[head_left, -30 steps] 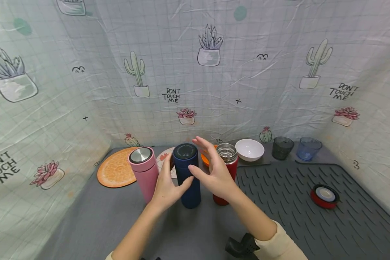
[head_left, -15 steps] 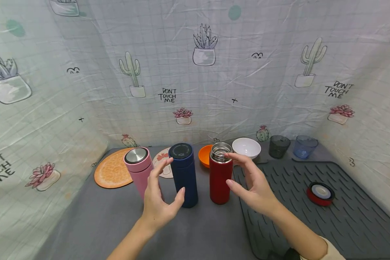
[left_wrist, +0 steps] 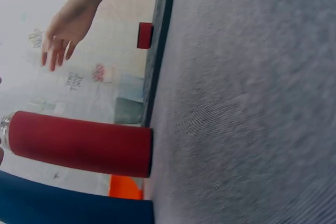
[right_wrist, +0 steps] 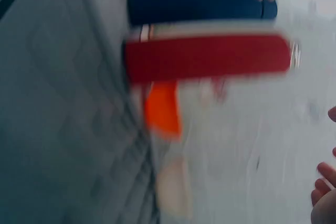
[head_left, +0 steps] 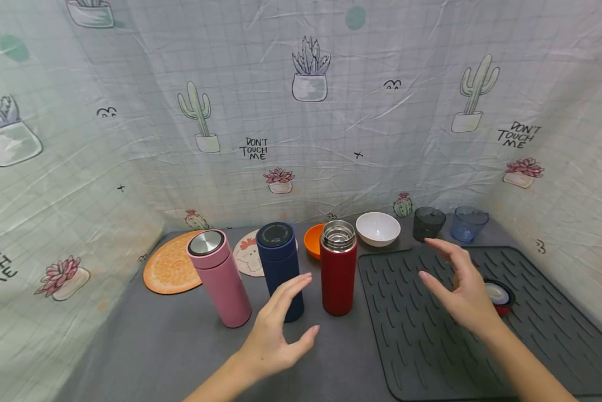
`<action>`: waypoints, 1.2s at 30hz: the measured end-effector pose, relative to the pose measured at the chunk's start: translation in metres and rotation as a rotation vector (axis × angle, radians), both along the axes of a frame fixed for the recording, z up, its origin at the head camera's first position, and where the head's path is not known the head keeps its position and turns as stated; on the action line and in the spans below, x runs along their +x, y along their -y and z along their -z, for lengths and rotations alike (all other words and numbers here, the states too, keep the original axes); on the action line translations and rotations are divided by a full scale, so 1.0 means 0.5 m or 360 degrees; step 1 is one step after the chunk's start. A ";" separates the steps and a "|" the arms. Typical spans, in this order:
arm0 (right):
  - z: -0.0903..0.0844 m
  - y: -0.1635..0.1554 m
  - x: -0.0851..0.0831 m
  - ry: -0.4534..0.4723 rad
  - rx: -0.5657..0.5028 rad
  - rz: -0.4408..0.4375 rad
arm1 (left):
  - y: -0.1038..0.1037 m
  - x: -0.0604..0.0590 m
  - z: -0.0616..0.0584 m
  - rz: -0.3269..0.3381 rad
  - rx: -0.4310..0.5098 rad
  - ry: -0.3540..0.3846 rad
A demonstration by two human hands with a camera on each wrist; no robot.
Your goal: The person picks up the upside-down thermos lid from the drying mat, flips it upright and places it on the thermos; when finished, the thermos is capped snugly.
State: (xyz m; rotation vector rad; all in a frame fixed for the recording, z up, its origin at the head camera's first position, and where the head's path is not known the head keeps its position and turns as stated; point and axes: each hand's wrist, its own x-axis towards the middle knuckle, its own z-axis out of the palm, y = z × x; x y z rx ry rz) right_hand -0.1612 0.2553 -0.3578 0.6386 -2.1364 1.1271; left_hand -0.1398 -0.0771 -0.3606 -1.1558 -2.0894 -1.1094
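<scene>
Three vacuum flasks stand upright in a row: a pink flask (head_left: pixel 225 287) with its lid on, a navy flask (head_left: pixel 277 265) topped by a dark lid, and an uncapped red flask (head_left: pixel 338 279) showing its steel neck. My left hand (head_left: pixel 275 335) is in front of the navy flask, partly covering it, with thumb and fingers apart and nothing between them. Over the ribbed mat hovers my right hand (head_left: pixel 463 293), fingers spread and holding nothing. Just beyond it a red flask lid (head_left: pixel 504 298) lies on the mat, partly hidden by that hand.
A dark drying mat (head_left: pixel 401 335) covers the table's right side. Behind stand an orange bowl (head_left: pixel 313 241), a white bowl (head_left: pixel 378 229), a grey glass (head_left: pixel 428 223) and a blue glass (head_left: pixel 467 224). At left lie an orange-slice placemat (head_left: pixel 172 265) and a round coaster (head_left: pixel 247 259).
Both hands have come away from around the navy flask. My right hand has travelled right, past the red flask, towards the lid; my left has drawn back nearer to me.
</scene>
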 end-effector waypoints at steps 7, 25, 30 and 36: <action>0.056 -0.143 -0.011 0.0173 0.0157 0.0449 | -0.005 0.003 0.029 -0.0039 -0.0187 0.0115; 0.164 -0.280 -0.022 0.0829 0.0577 0.0598 | 0.011 -0.011 0.061 0.0052 -0.0169 0.0590; 0.158 -0.282 -0.021 0.0872 0.0676 0.0607 | 0.018 -0.016 0.063 0.0057 -0.0118 0.0685; 0.149 -0.268 -0.019 0.0847 0.0665 0.0672 | 0.025 -0.023 0.064 0.0080 -0.0083 0.0742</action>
